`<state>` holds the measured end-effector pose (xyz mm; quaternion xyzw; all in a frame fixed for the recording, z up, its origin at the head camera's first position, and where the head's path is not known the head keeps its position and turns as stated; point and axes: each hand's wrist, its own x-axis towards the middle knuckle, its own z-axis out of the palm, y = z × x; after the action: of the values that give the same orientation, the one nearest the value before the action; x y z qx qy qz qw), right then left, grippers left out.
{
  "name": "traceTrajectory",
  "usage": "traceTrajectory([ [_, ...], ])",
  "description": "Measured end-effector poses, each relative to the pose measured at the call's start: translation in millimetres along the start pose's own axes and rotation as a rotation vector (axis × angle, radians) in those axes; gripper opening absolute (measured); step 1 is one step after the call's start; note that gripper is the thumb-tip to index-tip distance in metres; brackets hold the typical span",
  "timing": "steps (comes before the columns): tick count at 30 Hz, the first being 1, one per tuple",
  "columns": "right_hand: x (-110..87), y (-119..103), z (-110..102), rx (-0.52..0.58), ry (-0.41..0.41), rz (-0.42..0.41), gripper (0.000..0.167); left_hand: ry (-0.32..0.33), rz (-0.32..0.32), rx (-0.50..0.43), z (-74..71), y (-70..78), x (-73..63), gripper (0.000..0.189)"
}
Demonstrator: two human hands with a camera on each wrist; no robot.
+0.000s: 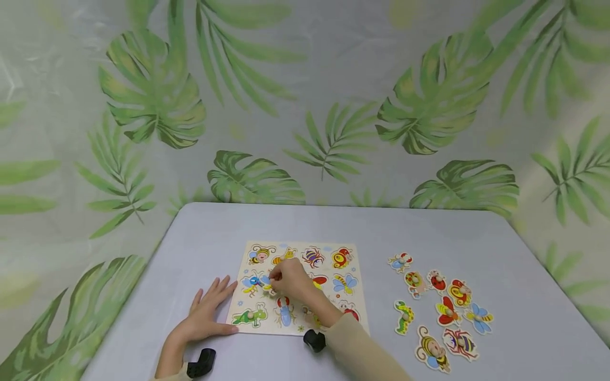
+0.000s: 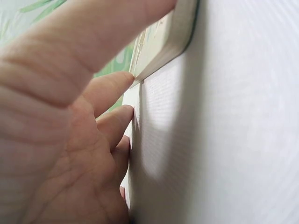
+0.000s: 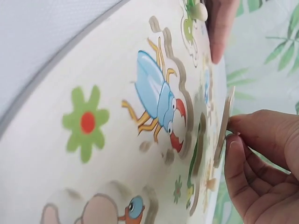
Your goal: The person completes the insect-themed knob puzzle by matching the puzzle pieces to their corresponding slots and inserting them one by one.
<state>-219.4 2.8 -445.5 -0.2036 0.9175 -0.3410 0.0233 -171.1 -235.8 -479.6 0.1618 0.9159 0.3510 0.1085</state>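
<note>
A wooden insect puzzle board (image 1: 269, 328) lies on the table. My left hand (image 1: 205, 316) rests at the board's left side, fingers spread and straight, with the thumb by the near left corner. Over the left middle of the board, my right hand (image 1: 292, 280) pinches a thin wooden puzzle piece (image 3: 224, 128) between thumb and fingertips. That piece shows edge-on in the right wrist view, just above the board; its picture is hidden there. A green grasshopper piece (image 1: 250, 316) with a knob sits at the board's near left. The blue beetle recess (image 3: 154, 88) holds no piece.
Several loose knobbed pieces lie right of the board, among them a bee (image 1: 432, 349), a purple-striped spider (image 1: 460, 344), a green caterpillar (image 1: 404, 317) and a red-winged fly (image 1: 448, 311). A leaf-patterned backdrop (image 1: 333, 132) hangs behind the white table (image 1: 381, 222).
</note>
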Motion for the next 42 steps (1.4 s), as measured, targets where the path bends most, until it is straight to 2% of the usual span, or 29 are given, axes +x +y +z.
traceTrajectory([
  [9, 2.6, -8.3, 7.6, -0.039, -0.041, 0.000, 0.012, -0.029, -0.012, -0.001, 3.9, 0.7, -2.1, 0.103],
  [16, 12.3, -9.1, 7.5, -0.095, -0.015, -0.006, 0.011, -0.019, 0.026, 0.007, 0.5, 2.8, 6.9, 0.101],
  [29, 15.9, -11.0, 12.7, -0.129, -0.037, -0.003, 0.012, -0.035, 0.005, -0.015, 5.8, 6.3, 8.7, 0.102],
  [34, 15.7, -15.3, 20.6, -0.135, -0.058, -0.015, 0.012, -0.041, -0.017, -0.019, 4.3, 7.1, 2.8, 0.103],
  [42, 22.9, -24.8, 29.3, -0.176, -0.049, -0.033, 0.012, -0.010, 0.019, 0.005, -3.3, 1.7, -1.6, 0.101],
])
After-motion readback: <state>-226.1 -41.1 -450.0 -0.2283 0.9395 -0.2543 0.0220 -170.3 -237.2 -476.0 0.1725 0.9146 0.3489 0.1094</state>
